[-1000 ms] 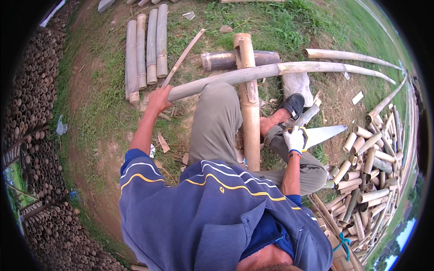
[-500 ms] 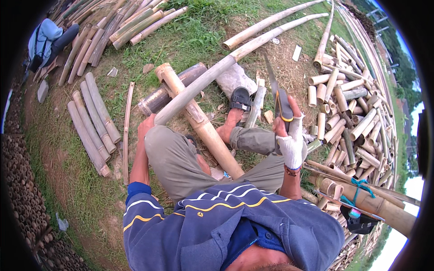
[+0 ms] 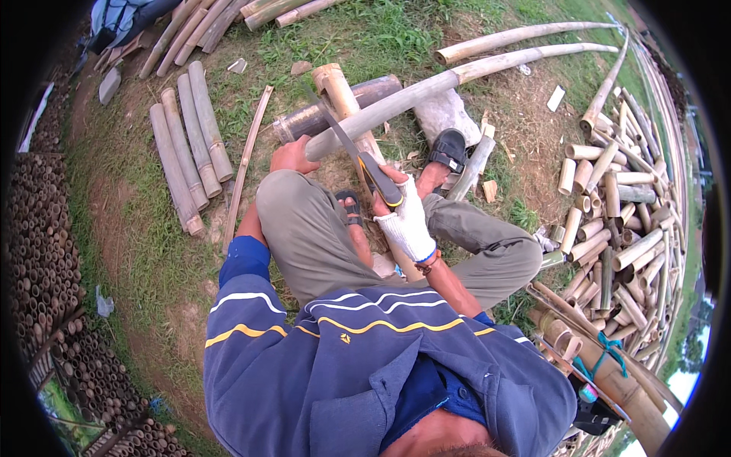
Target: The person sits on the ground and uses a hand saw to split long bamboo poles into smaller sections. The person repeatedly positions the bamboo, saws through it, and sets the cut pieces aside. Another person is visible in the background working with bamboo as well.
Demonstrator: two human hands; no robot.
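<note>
A long grey-green bamboo pole (image 3: 415, 95) slants from near my left knee toward the far right, resting over a thick pale bamboo (image 3: 339, 90). My left hand (image 3: 292, 155), bare, is closed on the pole's near end, its fingers partly hidden. In a white fingerless glove, my right hand (image 3: 403, 221) grips the dark, yellow-edged handle of a handsaw (image 3: 376, 180). The saw's blade crosses the pole a short way beyond my left hand; whether its teeth touch the bamboo I cannot tell.
A dark bamboo log (image 3: 293, 126) lies under the pale bamboo, near a grey rock (image 3: 434, 122). Several cut lengths (image 3: 183, 137) lie on the left grass. On the right is a heap of short bamboo pieces (image 3: 609, 206). A person (image 3: 126, 19) is at far left.
My right hand has swung the saw leftward and down, from beside the pole to across it near its end. My left hand keeps hold of the pole. The whole view has shifted.
</note>
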